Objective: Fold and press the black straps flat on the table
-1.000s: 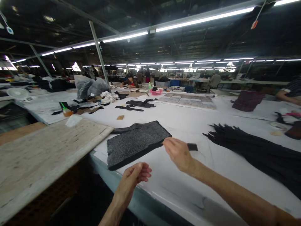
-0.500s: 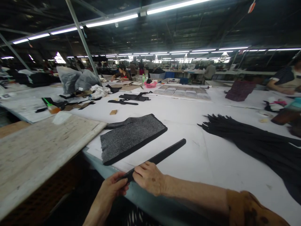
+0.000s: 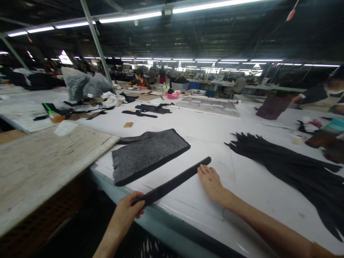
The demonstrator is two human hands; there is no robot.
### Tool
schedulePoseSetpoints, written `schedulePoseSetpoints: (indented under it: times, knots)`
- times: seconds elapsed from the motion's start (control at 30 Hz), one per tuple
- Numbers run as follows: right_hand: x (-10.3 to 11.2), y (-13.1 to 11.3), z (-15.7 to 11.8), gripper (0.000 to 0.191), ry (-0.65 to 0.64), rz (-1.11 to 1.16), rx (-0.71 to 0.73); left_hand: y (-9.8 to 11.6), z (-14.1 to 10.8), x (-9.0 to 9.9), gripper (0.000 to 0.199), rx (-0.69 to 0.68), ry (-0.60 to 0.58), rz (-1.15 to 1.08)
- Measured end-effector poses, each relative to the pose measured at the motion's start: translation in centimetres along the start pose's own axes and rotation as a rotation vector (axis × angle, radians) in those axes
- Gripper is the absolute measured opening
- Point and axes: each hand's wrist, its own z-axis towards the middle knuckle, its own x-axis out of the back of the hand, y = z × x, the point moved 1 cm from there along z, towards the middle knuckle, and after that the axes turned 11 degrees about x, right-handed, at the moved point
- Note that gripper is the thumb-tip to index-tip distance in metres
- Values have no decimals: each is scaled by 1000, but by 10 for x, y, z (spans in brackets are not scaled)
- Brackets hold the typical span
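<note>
A long black fabric strip (image 3: 172, 184) lies slantwise on the white-covered table, its near end reaching the table edge. My left hand (image 3: 128, 208) pinches that near end between thumb and fingers. Toward the far end, my right hand (image 3: 211, 182) rests palm down, fingers stretched out and touching the strip's lower edge. Beyond the strip is a dark grey ribbed fabric panel (image 3: 150, 154) with a black border along its near side. To the right spreads a bundle of black fabric strips (image 3: 282, 165).
A worn board (image 3: 53, 154) stands at the left. Farther back are a small tan block (image 3: 128, 124), black fabric pieces (image 3: 153, 108), a pink basket (image 3: 172, 95) and a bottle of orange liquid (image 3: 56, 116). A co-worker (image 3: 319, 93) handles maroon fabric (image 3: 272, 106) at the right.
My right hand has slid away from my left, along the strip to near its far end, and its fingers have straightened. My left hand keeps its pinch on the near end.
</note>
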Motion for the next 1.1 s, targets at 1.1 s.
schedulePoseSetpoints:
  times: [1.1]
  knots:
    - [27, -97, 58, 11, 194, 400, 575, 5, 9, -34, 20, -393, 328, 602]
